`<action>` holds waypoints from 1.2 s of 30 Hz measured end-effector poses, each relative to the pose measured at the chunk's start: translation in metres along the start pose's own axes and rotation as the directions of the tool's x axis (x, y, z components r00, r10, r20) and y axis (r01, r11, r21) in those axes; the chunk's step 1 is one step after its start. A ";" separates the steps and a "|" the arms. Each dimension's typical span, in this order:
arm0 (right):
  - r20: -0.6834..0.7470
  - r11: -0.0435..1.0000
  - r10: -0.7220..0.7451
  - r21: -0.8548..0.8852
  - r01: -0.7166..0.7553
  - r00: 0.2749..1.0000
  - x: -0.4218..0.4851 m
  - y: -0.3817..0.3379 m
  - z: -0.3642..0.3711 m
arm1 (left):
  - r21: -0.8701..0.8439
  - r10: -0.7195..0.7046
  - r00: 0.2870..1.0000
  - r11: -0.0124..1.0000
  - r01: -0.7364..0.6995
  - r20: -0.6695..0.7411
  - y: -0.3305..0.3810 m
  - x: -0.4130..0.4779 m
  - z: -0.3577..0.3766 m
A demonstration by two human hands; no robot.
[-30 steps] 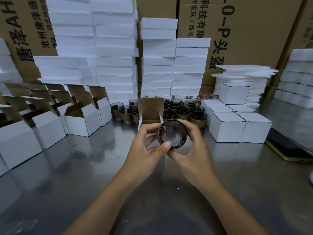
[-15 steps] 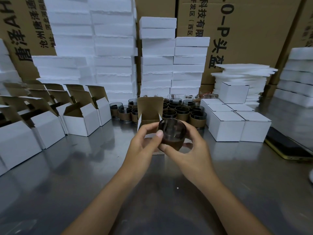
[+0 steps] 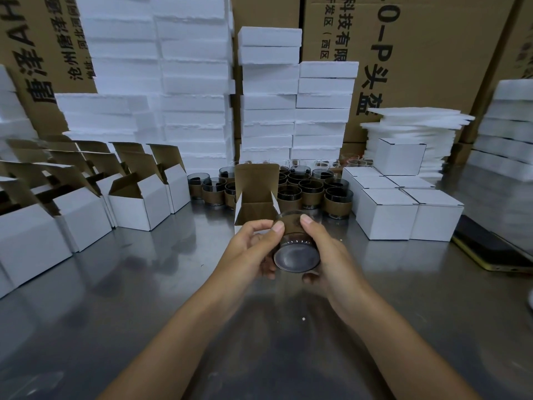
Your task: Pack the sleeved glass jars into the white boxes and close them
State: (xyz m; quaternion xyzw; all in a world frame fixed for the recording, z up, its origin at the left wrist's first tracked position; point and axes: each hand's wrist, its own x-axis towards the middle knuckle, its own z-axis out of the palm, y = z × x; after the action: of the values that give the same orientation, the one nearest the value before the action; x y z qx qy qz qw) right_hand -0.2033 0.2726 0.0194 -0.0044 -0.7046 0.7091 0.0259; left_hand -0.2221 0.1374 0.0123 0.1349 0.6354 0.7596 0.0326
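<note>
Jar [image 3: 296, 256] lying sideways between both hands, base facing the camera, left hand [image 3: 248, 251] and right hand [image 3: 330, 255] both gripping it, thumbs pressing its brown sleeve, open box [image 3: 255, 210] standing just beyond the left hand, other jars [image 3: 313, 194] standing farther beyond.

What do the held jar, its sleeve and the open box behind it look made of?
Jar: smoky glass, glossy; its base glints and looks translucent. Sleeve: matte brown paperboard, probably. Open box: thin cardboard, white outside, raw brown inside, as its raised lid shows.
</note>
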 end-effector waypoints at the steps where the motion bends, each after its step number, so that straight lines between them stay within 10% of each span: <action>1: 0.018 1.000 0.021 -0.005 -0.021 1.000 0.000 0.000 0.000 | 0.007 -0.004 1.000 1.000 0.004 -0.001 0.000 0.000 0.000; 12: -0.008 0.995 0.098 -0.026 -0.098 0.995 0.001 0.001 0.004 | 0.061 -0.016 1.000 0.998 0.016 -0.009 0.002 -0.002 0.001; 27: -0.169 0.896 -0.412 0.105 0.432 0.895 0.002 0.006 -0.001 | 0.141 0.216 0.974 0.969 -0.204 -0.070 0.006 -0.003 -0.001; 36: -0.123 0.883 -0.458 0.050 0.466 0.880 0.004 0.010 -0.001 | 0.831 0.449 0.884 0.536 -0.152 -0.128 -0.013 0.008 -0.019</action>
State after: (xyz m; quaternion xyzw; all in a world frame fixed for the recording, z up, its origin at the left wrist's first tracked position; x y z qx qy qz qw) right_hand -0.2074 0.2740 0.0094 0.1265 -0.6547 0.7081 0.2324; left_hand -0.2366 0.1233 -0.0019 0.1160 0.8696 0.3964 -0.2705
